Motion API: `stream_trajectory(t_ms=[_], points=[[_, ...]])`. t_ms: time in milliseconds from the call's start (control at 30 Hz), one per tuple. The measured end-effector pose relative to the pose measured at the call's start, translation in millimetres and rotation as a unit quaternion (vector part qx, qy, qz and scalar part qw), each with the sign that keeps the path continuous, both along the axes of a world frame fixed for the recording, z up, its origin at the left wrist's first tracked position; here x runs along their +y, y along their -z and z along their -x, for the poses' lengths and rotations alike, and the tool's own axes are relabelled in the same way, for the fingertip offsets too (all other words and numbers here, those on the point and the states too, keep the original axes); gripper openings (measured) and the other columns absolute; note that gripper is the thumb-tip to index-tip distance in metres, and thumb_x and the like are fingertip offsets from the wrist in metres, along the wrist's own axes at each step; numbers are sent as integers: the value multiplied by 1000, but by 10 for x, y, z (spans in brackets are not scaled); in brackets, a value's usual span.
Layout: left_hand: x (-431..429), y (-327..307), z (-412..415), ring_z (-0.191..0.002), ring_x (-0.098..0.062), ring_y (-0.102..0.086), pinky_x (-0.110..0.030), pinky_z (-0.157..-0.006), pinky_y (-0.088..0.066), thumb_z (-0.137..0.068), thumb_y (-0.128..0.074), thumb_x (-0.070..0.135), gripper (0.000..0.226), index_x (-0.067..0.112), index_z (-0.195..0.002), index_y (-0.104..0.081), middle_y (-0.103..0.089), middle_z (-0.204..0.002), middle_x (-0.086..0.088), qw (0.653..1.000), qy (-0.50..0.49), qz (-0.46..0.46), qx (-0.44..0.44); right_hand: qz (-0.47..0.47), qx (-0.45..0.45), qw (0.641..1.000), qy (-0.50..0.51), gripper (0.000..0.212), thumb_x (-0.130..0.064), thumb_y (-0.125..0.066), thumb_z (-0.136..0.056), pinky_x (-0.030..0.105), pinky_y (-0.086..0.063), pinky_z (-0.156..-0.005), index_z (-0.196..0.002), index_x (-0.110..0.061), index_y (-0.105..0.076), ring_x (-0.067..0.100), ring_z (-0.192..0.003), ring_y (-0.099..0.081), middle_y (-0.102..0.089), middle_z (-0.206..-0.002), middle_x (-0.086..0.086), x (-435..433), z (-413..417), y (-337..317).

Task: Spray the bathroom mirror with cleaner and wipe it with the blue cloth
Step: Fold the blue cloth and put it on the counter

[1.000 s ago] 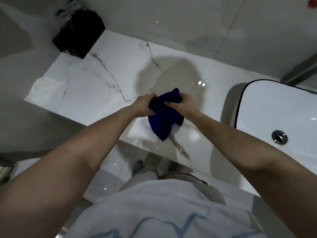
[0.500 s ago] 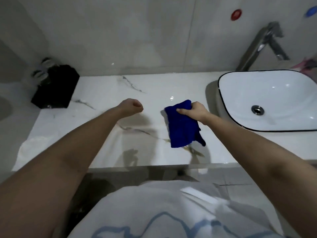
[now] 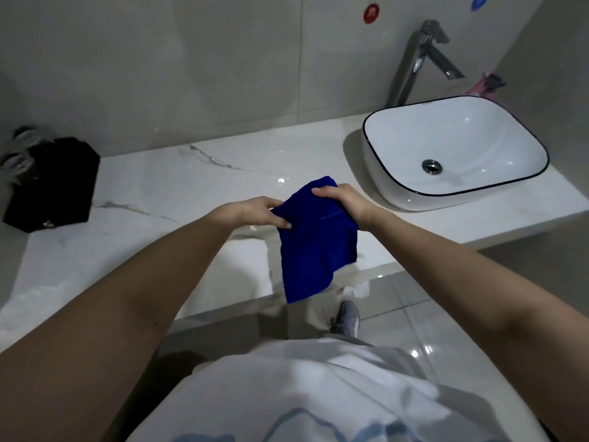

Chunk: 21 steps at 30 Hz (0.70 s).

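Observation:
The blue cloth (image 3: 315, 247) hangs folded above the front of the white marble counter (image 3: 165, 193). My left hand (image 3: 255, 212) pinches its upper left edge. My right hand (image 3: 341, 199) grips its top right corner from above. The lower part of the cloth dangles past the counter's front edge. No mirror and no spray bottle are in view.
A white basin (image 3: 398, 193) with a black rim sits on the counter at the right, with a chrome tap (image 3: 414, 59) behind it. A black box (image 3: 54, 183) stands at the far left against the tiled wall. Something pink (image 3: 481, 84) lies behind the basin.
My left hand, away from the cloth half a second ago, has come back and taken its left edge. The cloth now hangs more spread out. The view has shifted right.

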State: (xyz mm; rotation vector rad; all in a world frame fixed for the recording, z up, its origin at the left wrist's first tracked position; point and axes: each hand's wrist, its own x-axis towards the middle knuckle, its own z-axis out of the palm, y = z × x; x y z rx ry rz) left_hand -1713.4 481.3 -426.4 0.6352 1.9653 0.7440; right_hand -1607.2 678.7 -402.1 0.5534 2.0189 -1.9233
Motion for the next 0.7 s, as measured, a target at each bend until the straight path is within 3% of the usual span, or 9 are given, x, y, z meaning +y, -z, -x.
stream_trajectory(t_ms=[133, 233, 400, 500, 600, 700], points=[[-226, 70, 7, -101, -14, -63, -31, -96, -47, -78, -72, 33, 32, 17, -106, -67, -69, -106, 2, 999, -29, 20, 30, -136, -24, 990, 27, 38, -47, -68, -80, 27, -48, -63, -82, -9, -64, 23, -77, -66, -69, -84, 7, 31, -29, 123], [-321, 130, -14, -92, -16, -65, -27, -85, -52, -79, -73, 31, 26, 15, -98, -66, -69, -100, -2, 998, -49, 24, 10, -233, -69, 970, 10, 46, -53, -65, -79, 25, -42, -55, -72, -9, -54, 20, -66, -61, -62, -74, 6, 37, -30, 265], [-304, 173, -29, -95, -21, -69, -32, -87, -55, -83, -70, 28, 31, 14, -109, -62, -71, -104, -7, 990, -67, 55, -107, -216, -100, 971, -30, 44, -54, -62, -83, 24, -44, -54, -75, -11, -55, 17, -65, -61, -62, -75, 4, 52, 12, 368], [-275, 172, -1, -89, -23, -70, -32, -82, -57, -83, -70, 28, 32, 13, -110, -62, -71, -101, -8, 988, -68, 70, -119, -228, -109, 966, -51, 47, -57, -60, -82, 25, -44, -57, -75, -11, -54, 17, -67, -59, -60, -76, 3, 90, 77, 441], [-213, 233, 52, -78, -23, -70, -31, -74, -58, -82, -71, 28, 33, 11, -109, -61, -70, -94, -9, 989, -120, 64, -57, -232, -100, 966, -54, 49, -58, -63, -81, 31, -53, -70, -81, -9, -58, 21, -77, -62, -62, -83, 5, 142, 199, 570], [-117, 363, 137, -83, -21, -63, -25, -71, -47, -87, -63, 28, 35, 15, -118, -54, -64, -109, -10, 956, -272, 26, 111, -156, -68, 983, 65, 46, -46, -65, -84, 35, -56, -80, -112, -10, -61, 26, -97, -65, -66, -105, 10, 241, 417, 704]])
